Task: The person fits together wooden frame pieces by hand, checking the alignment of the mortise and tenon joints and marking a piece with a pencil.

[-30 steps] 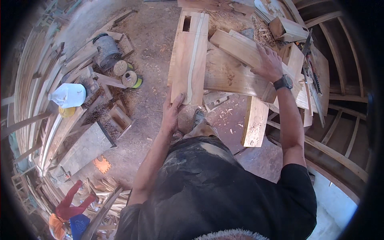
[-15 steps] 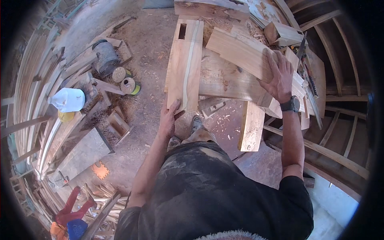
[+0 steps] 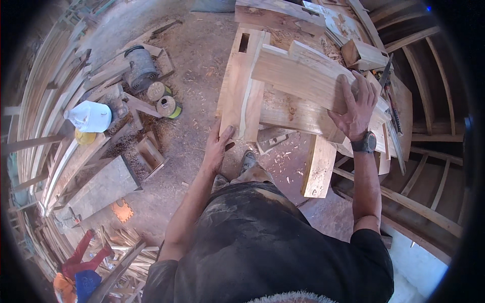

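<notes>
My left hand grips the lower end of an upright-lying board that has a rectangular slot near its far end and a pale wavy line along it. My right hand holds a diagonal board, fingers spread and bent over its right part. That board's left end overlaps the slotted board. Both rest over a wide plank, whose underside and supports are partly hidden. A short pale board angles toward me below it.
Long timber strips fill the left, beside a white jug, two cans and a metal canister. Hand tools lie at the right, near wooden framing. Red, orange and blue items, indistinct, lie at lower left.
The diagonal board has shifted left and toward me, onto the slotted board. My right hand has moved toward me with it. My left hand keeps its hold.
</notes>
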Demonstrator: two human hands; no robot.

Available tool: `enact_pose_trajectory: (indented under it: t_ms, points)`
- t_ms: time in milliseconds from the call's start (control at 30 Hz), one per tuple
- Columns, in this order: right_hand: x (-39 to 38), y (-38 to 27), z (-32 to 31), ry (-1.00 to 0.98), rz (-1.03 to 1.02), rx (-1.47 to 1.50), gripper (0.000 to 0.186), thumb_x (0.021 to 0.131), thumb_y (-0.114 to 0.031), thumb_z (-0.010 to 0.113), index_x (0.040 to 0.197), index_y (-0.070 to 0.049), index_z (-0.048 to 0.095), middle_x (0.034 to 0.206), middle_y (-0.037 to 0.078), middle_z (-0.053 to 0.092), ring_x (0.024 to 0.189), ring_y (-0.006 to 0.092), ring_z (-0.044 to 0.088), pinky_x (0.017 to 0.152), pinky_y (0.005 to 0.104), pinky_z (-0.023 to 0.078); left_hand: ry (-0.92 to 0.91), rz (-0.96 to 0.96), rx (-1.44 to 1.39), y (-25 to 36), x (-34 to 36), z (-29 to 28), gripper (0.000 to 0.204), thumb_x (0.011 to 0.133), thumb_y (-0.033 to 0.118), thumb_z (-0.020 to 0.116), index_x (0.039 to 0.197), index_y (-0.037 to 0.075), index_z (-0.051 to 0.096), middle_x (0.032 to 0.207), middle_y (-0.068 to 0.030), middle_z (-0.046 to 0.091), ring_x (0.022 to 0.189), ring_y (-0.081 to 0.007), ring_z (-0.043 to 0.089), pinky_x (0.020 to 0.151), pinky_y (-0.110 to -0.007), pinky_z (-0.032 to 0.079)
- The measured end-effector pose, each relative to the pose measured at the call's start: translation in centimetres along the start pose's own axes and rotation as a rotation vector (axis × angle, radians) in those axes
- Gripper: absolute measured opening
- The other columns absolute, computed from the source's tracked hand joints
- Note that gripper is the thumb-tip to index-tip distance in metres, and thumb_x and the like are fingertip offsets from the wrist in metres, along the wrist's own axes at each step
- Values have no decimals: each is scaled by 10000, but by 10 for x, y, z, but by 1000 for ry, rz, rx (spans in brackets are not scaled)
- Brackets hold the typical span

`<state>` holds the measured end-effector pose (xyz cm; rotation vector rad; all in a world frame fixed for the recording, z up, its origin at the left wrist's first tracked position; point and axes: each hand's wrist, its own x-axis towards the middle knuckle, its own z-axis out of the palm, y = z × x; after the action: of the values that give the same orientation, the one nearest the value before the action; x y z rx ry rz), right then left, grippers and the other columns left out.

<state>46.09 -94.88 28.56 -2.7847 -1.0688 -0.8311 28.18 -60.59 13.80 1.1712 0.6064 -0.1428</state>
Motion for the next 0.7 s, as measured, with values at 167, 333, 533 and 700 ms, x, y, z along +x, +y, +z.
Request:
enact_pose_trajectory:
  t_ms: [167,333,533,700]
  points:
    - [5,-11,-1,180,-100,14,765,812,-570,719,1488,-258,544,1514,171,464,1397,378,420,1173,596,259,41,264,222,0,6,-7,820,959,464,692,1586,50,365,1548,-161,471,1418,-290,456,1167,-458,370]
    - [16,-21,-3,294,-193,-16,713,835,-575,708,1448,-238,571,1508,180,464,1394,377,425,1168,607,262,149,511,294,22,-7,-4,801,960,451,695,1551,0,396,1577,-189,425,1478,-285,377,1194,-473,331]
    - [51,-81,-26,-56,-174,198,924,685,-456,822,1523,-219,512,1512,193,450,1359,402,438,1146,581,306,-15,688,-4,80,-39,2,633,1018,370,632,1498,-4,460,1461,-132,541,1332,-233,517,1136,-419,398]
    - [65,-157,-35,-189,-152,272,1061,583,-399,863,1549,-182,483,1505,214,447,1341,427,442,1133,557,332,5,722,-345,101,-57,-11,491,1094,284,521,1480,-12,454,1402,-107,578,1255,-181,584,1082,-386,466]
